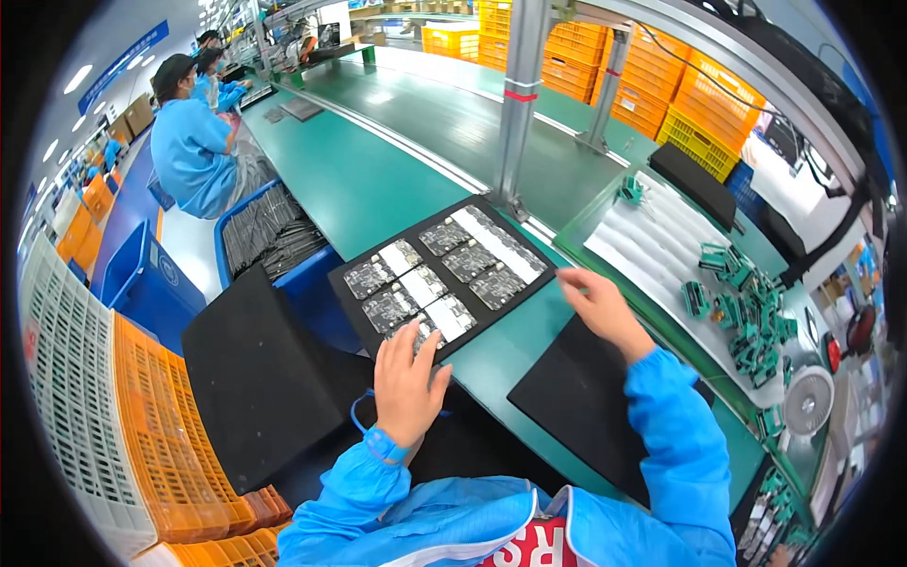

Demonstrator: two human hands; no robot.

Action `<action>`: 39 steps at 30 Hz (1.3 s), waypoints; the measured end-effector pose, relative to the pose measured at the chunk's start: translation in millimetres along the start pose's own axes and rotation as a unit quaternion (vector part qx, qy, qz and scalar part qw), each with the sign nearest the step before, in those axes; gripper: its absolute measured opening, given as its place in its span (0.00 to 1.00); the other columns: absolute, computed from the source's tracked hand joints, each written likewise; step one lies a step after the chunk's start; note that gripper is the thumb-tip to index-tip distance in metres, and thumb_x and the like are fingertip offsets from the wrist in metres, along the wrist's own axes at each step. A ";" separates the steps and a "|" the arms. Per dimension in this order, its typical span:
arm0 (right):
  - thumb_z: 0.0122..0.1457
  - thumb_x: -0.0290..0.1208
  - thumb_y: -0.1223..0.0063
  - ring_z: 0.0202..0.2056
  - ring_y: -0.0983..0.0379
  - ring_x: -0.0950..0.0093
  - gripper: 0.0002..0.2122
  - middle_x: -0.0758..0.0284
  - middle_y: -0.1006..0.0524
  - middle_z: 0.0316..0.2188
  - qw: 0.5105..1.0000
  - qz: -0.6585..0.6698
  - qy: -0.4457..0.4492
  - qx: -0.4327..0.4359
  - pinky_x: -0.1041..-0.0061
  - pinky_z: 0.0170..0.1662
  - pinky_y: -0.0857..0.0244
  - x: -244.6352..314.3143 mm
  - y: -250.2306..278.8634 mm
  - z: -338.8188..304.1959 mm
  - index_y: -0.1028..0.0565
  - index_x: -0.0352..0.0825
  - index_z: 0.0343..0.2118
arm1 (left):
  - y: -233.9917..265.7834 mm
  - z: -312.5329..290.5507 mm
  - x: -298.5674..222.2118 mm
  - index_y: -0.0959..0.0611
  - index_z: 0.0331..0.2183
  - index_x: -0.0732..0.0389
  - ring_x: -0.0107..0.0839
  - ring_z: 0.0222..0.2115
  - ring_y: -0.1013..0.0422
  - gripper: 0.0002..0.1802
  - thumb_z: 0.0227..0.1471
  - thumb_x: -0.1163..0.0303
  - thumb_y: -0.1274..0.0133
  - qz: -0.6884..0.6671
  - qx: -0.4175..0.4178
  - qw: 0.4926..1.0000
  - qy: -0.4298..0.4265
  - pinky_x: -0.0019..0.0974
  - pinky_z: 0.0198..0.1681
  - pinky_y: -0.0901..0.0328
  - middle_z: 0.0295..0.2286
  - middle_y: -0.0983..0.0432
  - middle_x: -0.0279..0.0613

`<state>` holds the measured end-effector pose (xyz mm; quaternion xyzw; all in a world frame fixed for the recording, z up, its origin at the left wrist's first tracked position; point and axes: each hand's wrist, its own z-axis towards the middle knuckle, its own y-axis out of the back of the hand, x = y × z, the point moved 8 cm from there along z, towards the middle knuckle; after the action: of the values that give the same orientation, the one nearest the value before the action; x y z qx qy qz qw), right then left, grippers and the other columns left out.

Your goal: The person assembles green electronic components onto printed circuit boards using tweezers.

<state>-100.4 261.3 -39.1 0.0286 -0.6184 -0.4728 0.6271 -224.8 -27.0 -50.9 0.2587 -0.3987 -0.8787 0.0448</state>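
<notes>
A black foam tray (342,283) lies on the green workbench in front of me, with several circuit boards (373,271) set in its recesses. White strips or panels lie beside or on the boards. My left hand (406,383) is over the tray's near left edge, fingers spread, the fingertips at the nearest board; whether they touch it I cannot tell. A blue wrist strap (385,444) circles that wrist. Beside the tray's right corner is my right hand (603,307), fingers loosely stretched and nothing visible in them. Below this hand lies a black foam sheet (576,397).
Black foam (255,369) stands at my left, near stacked orange crates (156,416) and a blue bin (236,222) of dark strips. At right, green parts (746,321) lie on a white-covered shelf near a small fan (809,399). A metal post (522,104) rises behind the tray. Co-workers (198,146) sit far left.
</notes>
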 end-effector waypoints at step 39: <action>0.55 0.36 0.38 0.44 0.26 0.61 0.17 0.63 0.24 0.44 0.913 -0.268 -0.255 -0.172 0.64 0.45 0.31 -23.0 183.6 -331.4 0.26 0.39 0.47 | -127.9 16.4 -154.1 0.28 0.57 0.60 0.58 0.56 0.40 0.36 0.48 0.63 0.36 -0.149 0.172 0.957 -0.180 0.53 0.58 0.44 0.54 0.36 0.58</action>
<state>272.8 195.0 -19.7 -0.0366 -0.6352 -0.7137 0.2929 -83.8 114.8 -69.9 0.1563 -0.5023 -0.8256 -0.2040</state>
